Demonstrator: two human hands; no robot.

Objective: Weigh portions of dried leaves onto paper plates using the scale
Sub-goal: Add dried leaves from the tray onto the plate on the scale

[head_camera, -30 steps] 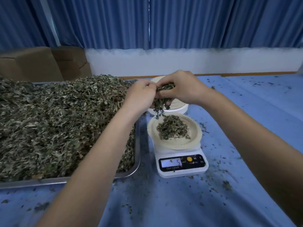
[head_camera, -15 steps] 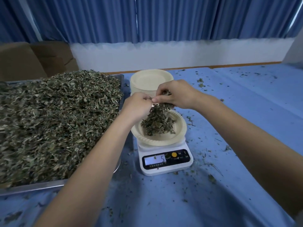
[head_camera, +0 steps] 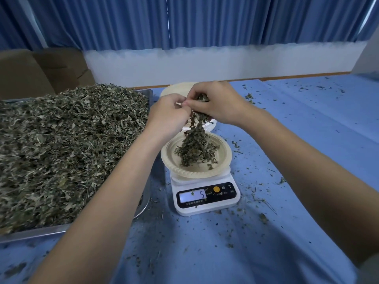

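A white kitchen scale [head_camera: 206,198] sits on the blue table, its display reading 5. On it rests a cream paper plate [head_camera: 222,158] carrying a mound of dried leaves [head_camera: 194,150]. Both hands hover just above the plate, fingertips meeting. My right hand [head_camera: 220,103] holds a clump of dried leaves, and a stream of them falls onto the mound. My left hand [head_camera: 167,114] is curled beside it, pinching at the same clump. A stack of spare paper plates [head_camera: 176,89] stands behind the hands, mostly hidden.
A large metal tray [head_camera: 37,232] heaped with dried leaves [head_camera: 67,144] fills the left side. Cardboard boxes [head_camera: 41,70] stand behind it. Loose leaf bits are scattered over the blue table [head_camera: 297,140] to the right. Blue curtains and a white wall lie beyond.
The hands have let more leaves fall, and the mound on the plate has grown taller. The scale still reads 5. The view has shifted so the scale sits more central.
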